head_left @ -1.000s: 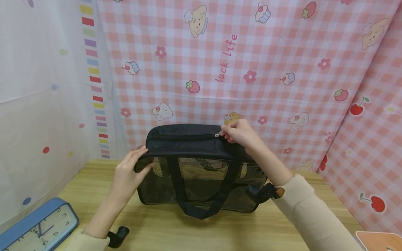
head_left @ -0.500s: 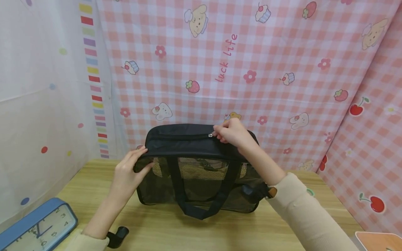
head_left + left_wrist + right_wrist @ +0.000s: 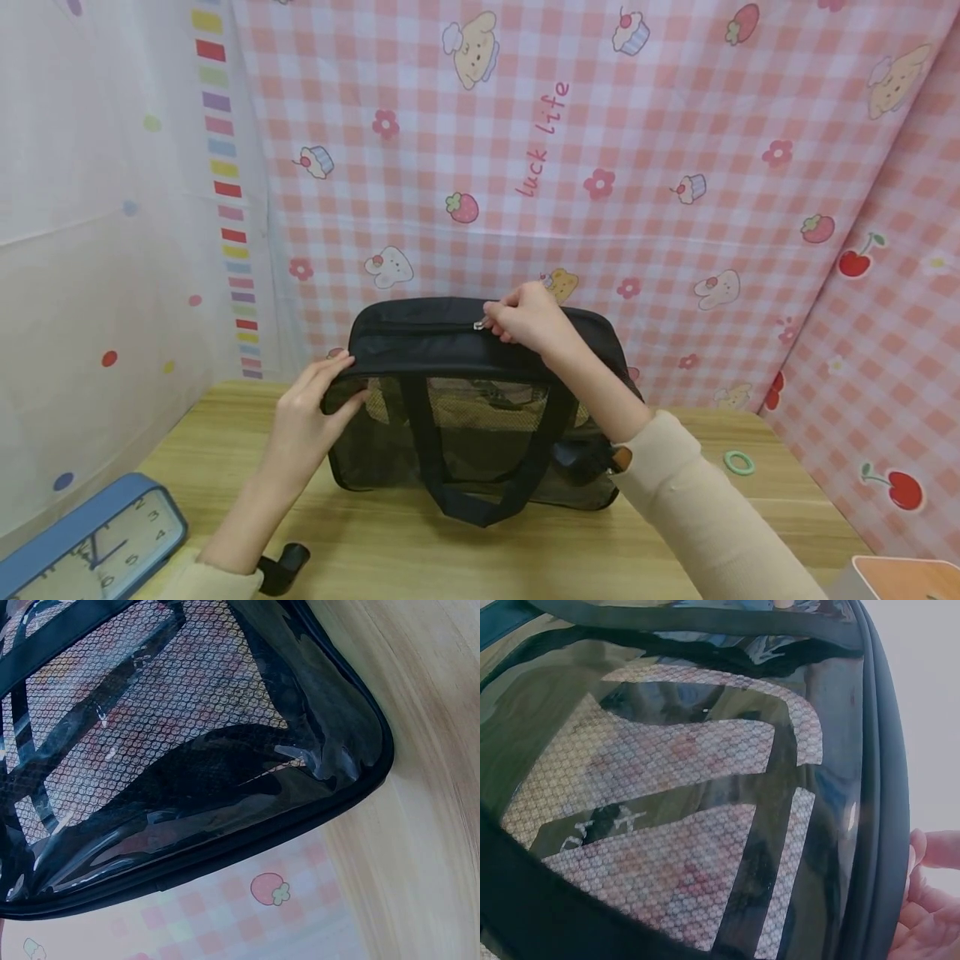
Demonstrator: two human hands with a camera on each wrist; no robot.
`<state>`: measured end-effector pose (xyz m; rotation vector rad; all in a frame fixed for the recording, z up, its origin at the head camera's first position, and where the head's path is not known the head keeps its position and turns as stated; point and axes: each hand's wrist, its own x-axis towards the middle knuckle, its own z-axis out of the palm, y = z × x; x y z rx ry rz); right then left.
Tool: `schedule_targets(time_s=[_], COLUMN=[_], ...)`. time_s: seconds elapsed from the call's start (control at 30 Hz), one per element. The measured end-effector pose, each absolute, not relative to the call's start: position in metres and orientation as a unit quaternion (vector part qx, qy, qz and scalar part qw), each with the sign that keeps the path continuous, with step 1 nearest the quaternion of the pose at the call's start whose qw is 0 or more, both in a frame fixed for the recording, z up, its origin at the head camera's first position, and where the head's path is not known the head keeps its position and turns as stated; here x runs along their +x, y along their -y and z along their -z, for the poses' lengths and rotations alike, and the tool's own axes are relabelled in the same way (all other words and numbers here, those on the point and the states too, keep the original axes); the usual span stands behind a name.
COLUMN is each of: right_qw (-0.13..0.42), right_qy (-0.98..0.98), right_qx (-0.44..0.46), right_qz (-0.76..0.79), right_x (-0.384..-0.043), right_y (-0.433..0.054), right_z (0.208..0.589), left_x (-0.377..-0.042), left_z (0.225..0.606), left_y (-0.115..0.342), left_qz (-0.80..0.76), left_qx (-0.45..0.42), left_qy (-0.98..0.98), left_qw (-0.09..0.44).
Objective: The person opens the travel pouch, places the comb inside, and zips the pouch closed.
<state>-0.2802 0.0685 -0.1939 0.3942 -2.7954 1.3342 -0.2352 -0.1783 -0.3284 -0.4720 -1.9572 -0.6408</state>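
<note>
A black zip-top bag [image 3: 435, 357] with a see-through front panel and two-strap look stands upright on the table. Its carry handle [image 3: 483, 510] hangs down in front. My left hand [image 3: 303, 412] holds the bag's left upper corner, thumb against the front and fingers at the edge. Above the top panel, my right hand [image 3: 528, 321] pinches the metal zipper pull [image 3: 479, 325], near the middle of the zipper. Mesh shows through the clear panel [image 3: 172, 697] in the left wrist view. Fingers of the right hand [image 3: 934, 900] appear beside the bag's edge in the right wrist view.
A blue-framed clock [image 3: 112, 533] lies at the table's left front. On the right are a green ring [image 3: 738, 462] and an orange-topped object [image 3: 907, 577], cut off by the frame. Patterned cloth [image 3: 465, 150] hangs behind the wooden table [image 3: 420, 558].
My right hand has drawn the zipper pull leftward along the bag's top, from right of centre to about the middle. The green ring has come into sight. My left hand stays at the corner.
</note>
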Motion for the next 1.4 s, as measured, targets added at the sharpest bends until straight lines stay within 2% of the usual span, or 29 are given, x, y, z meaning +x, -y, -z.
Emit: schedule_targets(time_s=[0.83, 1.4], right_qw=[0.013, 0.035], right_qy=[0.907, 0.927], right_qx=[0.135, 0.143], right_qz=[-0.398, -0.343], right_x=[-0.279, -0.278], right_y=[-0.032, -0.007], right_z=[0.196, 0.198], left_x=[-0.234, -0.237], left_z=[0.328, 0.331], left_y=[0.18, 0.18], left_qz=[0.27, 0.27], left_qx=[-0.192, -0.195], left_qy=[0.806, 0.803], left_qw=[0.491, 0.494])
